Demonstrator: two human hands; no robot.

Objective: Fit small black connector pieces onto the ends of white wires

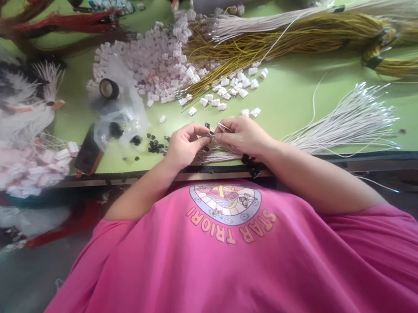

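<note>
Near the table's front edge my two hands meet almost fingertip to fingertip. My left hand (187, 144) pinches a small dark piece, perhaps one of the black connectors (156, 147) like those scattered just to its left. White wire ends stick out from between the closed fingers of my right hand (243, 134). Beneath and beyond that hand lies a bundle of white wires (341, 123), fanned out to the right with shiny tips. Exactly how the wires and the dark piece touch is too small to tell.
White connectors (155, 62) are heaped behind my hands, with loose ones nearer. Yellow wire bundles (305, 40) stretch across the back right. A tape roll (109, 89) rests on a clear plastic bag (132, 102). A dark box-like object (88, 152) and finished-looking white bunches (4, 129) lie left.
</note>
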